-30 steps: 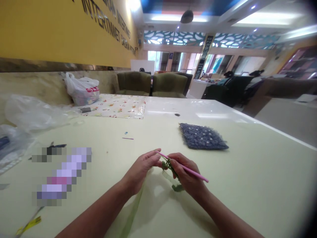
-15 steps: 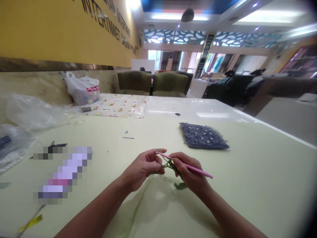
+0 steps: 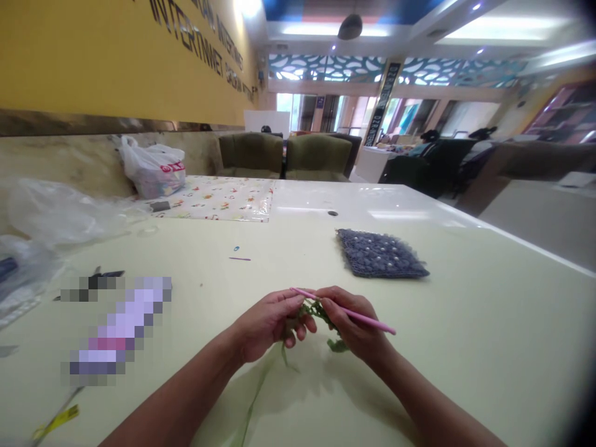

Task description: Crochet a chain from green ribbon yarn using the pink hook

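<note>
My right hand [image 3: 351, 316] is closed on a pink crochet hook [image 3: 370, 320], its tip pointing left toward my other hand. Green crochet work [image 3: 316, 309] stretches between both hands, and a curled end of it hangs under my right palm. My left hand [image 3: 277, 320] pinches the near edge of this piece between thumb and forefinger, with the lower fingers partly curled. From the left hand a flat green strand of yarn [image 3: 254, 397] runs down to the table's front. Whether a loop sits on the hook tip is too small to tell.
A dark blue crocheted piece with white beads [image 3: 382, 253] lies beyond my right hand. Left are a small purple stick [image 3: 239, 259], a blurred lilac object [image 3: 125, 323], dark scissors-like tool [image 3: 97, 282] and clear plastic bags [image 3: 51, 211]. A white carrier bag [image 3: 156, 167] stands at the back.
My left thumb has moved up onto the green work near the hook tip, and the lower left fingers have loosened and spread. The right hand still holds the hook, barely shifted.
</note>
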Demonstrator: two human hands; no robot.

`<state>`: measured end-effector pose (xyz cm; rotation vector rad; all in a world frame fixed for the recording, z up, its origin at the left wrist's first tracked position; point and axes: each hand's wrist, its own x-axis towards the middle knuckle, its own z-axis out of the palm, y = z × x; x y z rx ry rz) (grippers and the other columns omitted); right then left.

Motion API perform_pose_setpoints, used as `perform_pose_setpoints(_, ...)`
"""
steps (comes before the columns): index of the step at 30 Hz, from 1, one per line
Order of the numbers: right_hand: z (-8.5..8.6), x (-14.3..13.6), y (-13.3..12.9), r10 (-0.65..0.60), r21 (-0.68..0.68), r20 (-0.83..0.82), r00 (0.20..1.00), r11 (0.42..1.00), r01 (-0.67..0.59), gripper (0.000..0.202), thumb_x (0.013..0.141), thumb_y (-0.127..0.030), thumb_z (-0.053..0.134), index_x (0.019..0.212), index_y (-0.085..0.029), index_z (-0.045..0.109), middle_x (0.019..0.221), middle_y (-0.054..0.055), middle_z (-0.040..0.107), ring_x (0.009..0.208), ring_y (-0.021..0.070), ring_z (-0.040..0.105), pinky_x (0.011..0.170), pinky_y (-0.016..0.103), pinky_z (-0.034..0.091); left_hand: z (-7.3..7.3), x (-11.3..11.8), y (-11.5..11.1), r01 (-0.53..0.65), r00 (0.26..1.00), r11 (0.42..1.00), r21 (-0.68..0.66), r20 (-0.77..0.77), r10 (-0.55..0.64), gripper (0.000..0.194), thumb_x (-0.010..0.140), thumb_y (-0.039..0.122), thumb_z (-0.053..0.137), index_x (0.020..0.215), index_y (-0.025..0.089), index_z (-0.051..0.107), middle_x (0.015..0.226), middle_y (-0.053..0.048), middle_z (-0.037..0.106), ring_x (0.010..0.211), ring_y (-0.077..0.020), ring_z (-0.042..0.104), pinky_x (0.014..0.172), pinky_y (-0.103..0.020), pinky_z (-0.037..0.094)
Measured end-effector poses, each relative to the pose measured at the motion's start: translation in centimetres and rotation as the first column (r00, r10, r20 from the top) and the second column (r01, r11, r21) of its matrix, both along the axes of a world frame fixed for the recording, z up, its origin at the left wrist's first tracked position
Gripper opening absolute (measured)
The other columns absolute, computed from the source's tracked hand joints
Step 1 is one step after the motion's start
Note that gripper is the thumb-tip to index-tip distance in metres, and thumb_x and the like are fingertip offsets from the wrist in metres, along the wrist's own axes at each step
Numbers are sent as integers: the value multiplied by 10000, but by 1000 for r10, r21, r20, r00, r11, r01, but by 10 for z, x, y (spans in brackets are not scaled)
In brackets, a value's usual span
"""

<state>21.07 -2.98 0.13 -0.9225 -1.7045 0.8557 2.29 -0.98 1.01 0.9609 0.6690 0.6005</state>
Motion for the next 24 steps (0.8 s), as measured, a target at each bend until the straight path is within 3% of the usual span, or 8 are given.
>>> perform_pose_setpoints(5, -2, 4, 2, 20, 51, 47, 999, 998, -22, 203, 931, -257, 496, 898, -166, 674, 563, -38, 482, 488, 76, 399, 457, 201, 333, 1, -3, 3, -20, 999, 999, 45, -39, 22, 357, 849, 293, 613, 1186, 175, 606, 720, -7, 561, 506, -34, 364, 480, -206, 177)
perform_pose_setpoints(10, 0, 5, 2, 11, 53, 54, 999, 998, -14, 192, 937, -242, 493, 916, -165, 668, 576, -38, 491, 487, 74, 392, 447, 199, 324, 3, -3, 2, -40, 998, 998, 49, -45, 43, 455, 773, 212, 680, 1220, 188, 596, 702, 36, 467, 574, -49, 380, 529, -210, 217)
perform_pose_setpoints(14, 3, 1, 1, 60, 110, 40, 997, 992, -64, 184, 939, -212, 484, 895, -173, 658, 592, -29, 544, 487, 74, 429, 456, 192, 354, 3, 0, 0, -36, 998, 999, 37, -56, 38, 398, 850, 291, 570, 1227, 163, 568, 757, -20, 571, 555, -57, 380, 508, -231, 172)
perform_pose_setpoints(17, 3, -1, 1, 103, 164, 72, 992, 980, -114, 186, 941, -177, 478, 903, -184, 659, 651, -14, 621, 518, 76, 505, 500, 184, 405, 3, 2, 0, -6, 998, 999, 40, -58, 9, 313, 873, 299, 490, 1119, 139, 601, 783, -63, 621, 526, -57, 359, 495, -245, 143)
perform_pose_setpoints(20, 2, -2, 1, 107, 202, 105, 989, 971, -126, 180, 930, -159, 498, 963, -193, 671, 682, -11, 650, 541, 79, 561, 536, 178, 446, 2, 3, -1, 42, 998, 997, 59, -55, -39, 207, 840, 269, 549, 983, 137, 616, 729, -34, 589, 528, -54, 379, 497, -236, 167)
perform_pose_setpoints(24, 2, -1, 2, 83, 204, 100, 992, 974, -102, 190, 930, -167, 499, 969, -192, 683, 698, -1, 663, 567, 90, 592, 558, 181, 474, 3, 3, -2, -1, 999, 1000, 8, -47, 2, 261, 799, 242, 623, 1045, 156, 601, 736, -10, 575, 549, -51, 427, 516, -211, 222)
